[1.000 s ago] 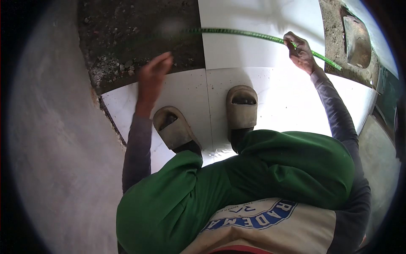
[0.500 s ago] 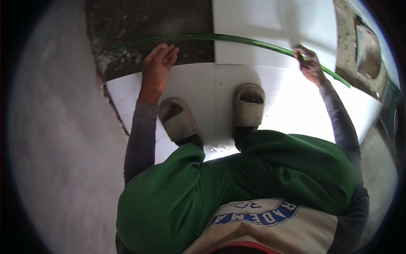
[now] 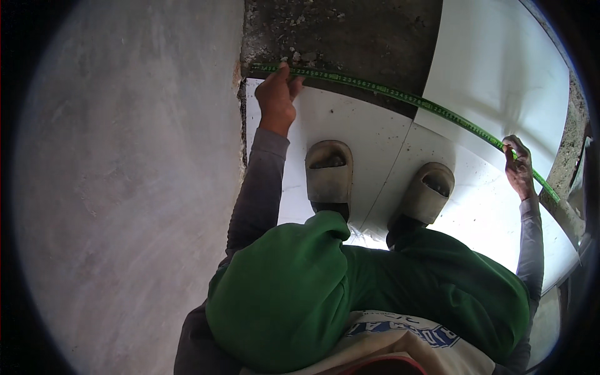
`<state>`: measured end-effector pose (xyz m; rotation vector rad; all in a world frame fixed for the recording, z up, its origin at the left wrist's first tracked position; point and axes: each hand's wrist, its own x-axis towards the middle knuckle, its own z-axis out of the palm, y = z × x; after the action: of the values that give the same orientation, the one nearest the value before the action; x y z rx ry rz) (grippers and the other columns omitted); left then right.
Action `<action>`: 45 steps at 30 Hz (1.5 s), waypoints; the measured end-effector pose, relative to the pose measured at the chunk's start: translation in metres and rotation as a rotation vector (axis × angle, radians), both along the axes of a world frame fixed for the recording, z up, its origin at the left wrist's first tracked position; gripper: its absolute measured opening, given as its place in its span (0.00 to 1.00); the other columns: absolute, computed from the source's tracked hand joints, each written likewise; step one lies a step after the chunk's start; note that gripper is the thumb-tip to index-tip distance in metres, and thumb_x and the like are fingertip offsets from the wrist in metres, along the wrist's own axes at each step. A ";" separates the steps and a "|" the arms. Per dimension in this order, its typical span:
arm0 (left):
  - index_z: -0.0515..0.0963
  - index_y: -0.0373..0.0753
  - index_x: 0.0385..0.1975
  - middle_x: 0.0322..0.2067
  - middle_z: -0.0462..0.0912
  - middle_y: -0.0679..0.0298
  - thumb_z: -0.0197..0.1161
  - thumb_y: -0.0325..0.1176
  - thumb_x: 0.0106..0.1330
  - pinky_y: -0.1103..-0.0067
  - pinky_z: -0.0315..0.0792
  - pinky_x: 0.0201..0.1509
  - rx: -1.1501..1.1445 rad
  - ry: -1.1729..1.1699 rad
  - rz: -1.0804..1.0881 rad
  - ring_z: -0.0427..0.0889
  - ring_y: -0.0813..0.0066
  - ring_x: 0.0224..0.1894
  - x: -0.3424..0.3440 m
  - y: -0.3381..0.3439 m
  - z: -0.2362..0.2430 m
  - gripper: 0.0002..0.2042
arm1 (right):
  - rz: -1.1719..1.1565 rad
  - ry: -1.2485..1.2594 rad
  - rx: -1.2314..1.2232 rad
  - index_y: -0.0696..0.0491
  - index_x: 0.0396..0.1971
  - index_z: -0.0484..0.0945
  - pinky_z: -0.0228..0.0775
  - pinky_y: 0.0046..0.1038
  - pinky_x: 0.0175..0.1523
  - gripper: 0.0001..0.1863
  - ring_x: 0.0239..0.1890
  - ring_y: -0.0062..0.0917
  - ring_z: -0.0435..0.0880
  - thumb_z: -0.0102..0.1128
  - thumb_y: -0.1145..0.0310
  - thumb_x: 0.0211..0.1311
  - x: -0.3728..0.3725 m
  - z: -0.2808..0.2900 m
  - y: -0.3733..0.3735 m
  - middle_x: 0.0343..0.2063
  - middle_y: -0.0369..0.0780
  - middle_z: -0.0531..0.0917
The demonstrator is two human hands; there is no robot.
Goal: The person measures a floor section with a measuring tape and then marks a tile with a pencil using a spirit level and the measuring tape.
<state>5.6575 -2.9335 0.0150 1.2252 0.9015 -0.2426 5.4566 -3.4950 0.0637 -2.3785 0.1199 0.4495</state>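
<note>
A green measuring tape [image 3: 400, 95] with dark marks runs across the floor in a shallow curve, from beside the wall at the left down to the right. Close to its left end, my left hand [image 3: 275, 100] pinches it between thumb and fingers, near the wall's foot. My right hand [image 3: 519, 167] is closed on the tape toward its other end, above a white tile, and a short length sticks out past the hand. The tape crosses bare dark ground and the edges of white floor tiles [image 3: 369, 122]. No tape case shows.
A grey plastered wall [image 3: 125, 137] rises along the left. Rough dark ground [image 3: 356, 31] with loose crumbs lies ahead, beside another white tile [image 3: 500, 62]. My sandalled feet stand on the tiles, under my green trousers. Rough concrete [image 3: 572, 150] borders the right side.
The view has swung left, so wall and floor sit further right. The tape has turned its marked face up, and my left hand has gone from loosely spread fingers to gripping it.
</note>
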 end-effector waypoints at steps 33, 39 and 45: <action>0.81 0.43 0.30 0.20 0.78 0.72 0.74 0.38 0.65 0.83 0.60 0.21 0.188 0.073 -0.162 0.71 0.85 0.19 0.002 0.025 0.023 0.09 | 0.002 -0.035 -0.081 0.58 0.38 0.77 0.73 0.35 0.48 0.03 0.38 0.38 0.83 0.55 0.77 0.69 0.026 0.015 0.039 0.33 0.45 0.81; 0.83 0.40 0.31 0.22 0.81 0.70 0.74 0.36 0.64 0.85 0.64 0.23 0.170 0.033 -0.180 0.76 0.84 0.21 0.000 0.030 0.004 0.08 | 0.006 -0.044 -0.073 0.58 0.38 0.77 0.73 0.35 0.48 0.03 0.38 0.38 0.83 0.54 0.78 0.69 0.021 0.012 0.036 0.33 0.45 0.81; 0.81 0.44 0.26 0.20 0.73 0.74 0.78 0.34 0.59 0.85 0.60 0.20 0.172 0.048 -0.154 0.69 0.85 0.18 0.001 0.028 0.014 0.09 | 0.032 -0.066 -0.091 0.59 0.39 0.78 0.74 0.35 0.48 0.03 0.38 0.39 0.83 0.55 0.78 0.69 0.024 0.013 0.036 0.34 0.46 0.82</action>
<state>5.6585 -2.9051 0.0290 1.4556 0.8839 -0.3235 5.4810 -3.4591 0.0771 -2.4849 0.0733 0.3878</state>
